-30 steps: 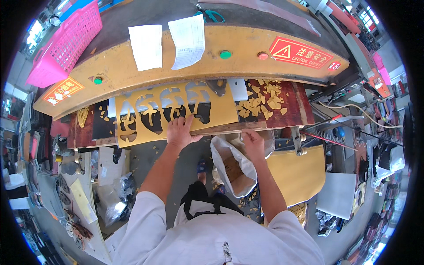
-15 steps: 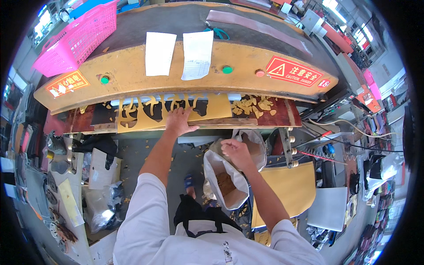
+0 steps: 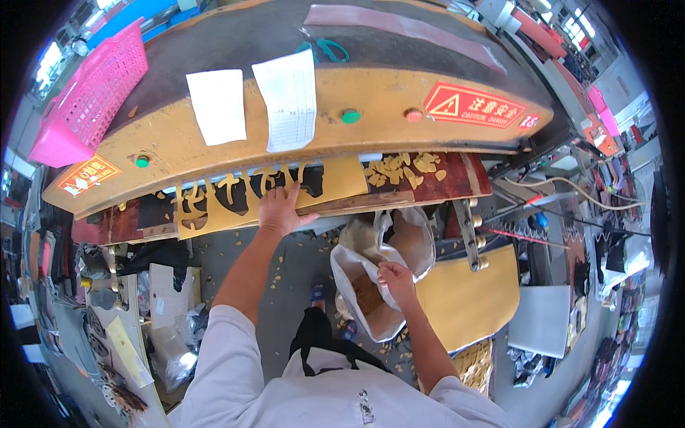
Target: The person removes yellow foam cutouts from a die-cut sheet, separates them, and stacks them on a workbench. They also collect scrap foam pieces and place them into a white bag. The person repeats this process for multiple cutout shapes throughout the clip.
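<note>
Red warning label (image 3: 474,105); left hand (image 3: 278,212) on yellow sheet (image 3: 344,178), grip apart; right hand (image 3: 397,281), grip together.

Golden yellow on the cut-out sheet (image 3: 345,177) and the scraps (image 3: 428,163) at right. Reddish brown on the worktop (image 3: 467,177), perhaps streaked, though shaded there. Ochre on the far beam (image 3: 378,93), green on its leftmost button (image 3: 143,162). Pink lattice on the left basket (image 3: 93,89). White on the near bag (image 3: 387,327).

2 warning signs (image 3: 474,105) on the yellow beam (image 3: 382,121)
</note>
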Demonstrator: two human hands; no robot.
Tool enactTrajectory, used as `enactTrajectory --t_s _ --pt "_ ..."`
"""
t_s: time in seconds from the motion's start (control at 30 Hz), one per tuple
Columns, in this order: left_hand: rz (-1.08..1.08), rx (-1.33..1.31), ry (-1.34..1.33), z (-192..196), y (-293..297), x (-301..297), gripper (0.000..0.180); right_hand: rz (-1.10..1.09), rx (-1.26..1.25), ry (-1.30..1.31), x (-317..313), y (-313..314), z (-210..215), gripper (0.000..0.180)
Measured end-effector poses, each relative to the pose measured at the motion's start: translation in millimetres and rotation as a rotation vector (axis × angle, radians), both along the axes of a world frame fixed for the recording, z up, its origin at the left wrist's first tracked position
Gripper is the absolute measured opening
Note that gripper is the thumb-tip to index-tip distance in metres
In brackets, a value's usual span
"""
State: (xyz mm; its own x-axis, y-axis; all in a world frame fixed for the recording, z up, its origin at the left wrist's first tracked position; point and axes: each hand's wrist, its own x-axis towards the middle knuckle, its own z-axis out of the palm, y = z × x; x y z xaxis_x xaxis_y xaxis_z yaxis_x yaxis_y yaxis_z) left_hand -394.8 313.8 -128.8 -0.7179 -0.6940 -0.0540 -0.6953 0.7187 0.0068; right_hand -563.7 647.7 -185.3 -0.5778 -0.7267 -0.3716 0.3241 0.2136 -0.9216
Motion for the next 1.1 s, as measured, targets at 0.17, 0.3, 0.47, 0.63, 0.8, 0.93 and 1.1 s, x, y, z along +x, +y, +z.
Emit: enactTrajectory --t_s 0.17,0.3,0.47,0.63,0.8,0.93,1.1 --pt "0.001 -0.123 0.110 1.4 -5.6 -6.9 0.105 0.090 -0.073 0.139 -8.2 -23.4 30.4 0.025" --pt "-0.003 -0.161 0.147 -9.7 -13.8 -8.6 0.102 0.107 -0.135 0.294 -37.8 -107.0 80.0 0.027" --pt "-0.099 -0.368 0.372 -24.8 -20.9 -7.0 0.100 -0.056 -0.320 0.568 -61.1 -258.5 151.2 0.030" --pt "-0.138 -0.418 0.433 -28.1 -24.3 -9.9 0.100 -0.079 -0.285 0.768 -53.4 -257.0 119.4 0.026" --pt "-0.135 -0.389 0.393 -29.9 -25.7 -9.8 0.101 -0.151 -0.239 1.508 -74.7 -189.6 36.5 0.008" --pt "-0.154 -0.405 0.415 -31.9 -25.5 -8.9 0.098 -0.072 -0.122 1.535 -79.4 -187.3 16.4 0.010" --pt "-0.159 -0.376 0.391 -27.9 -16.2 -5.1 0.099 -0.073 -0.017 1.551 -71.4 -187.3 21.5 0.016"
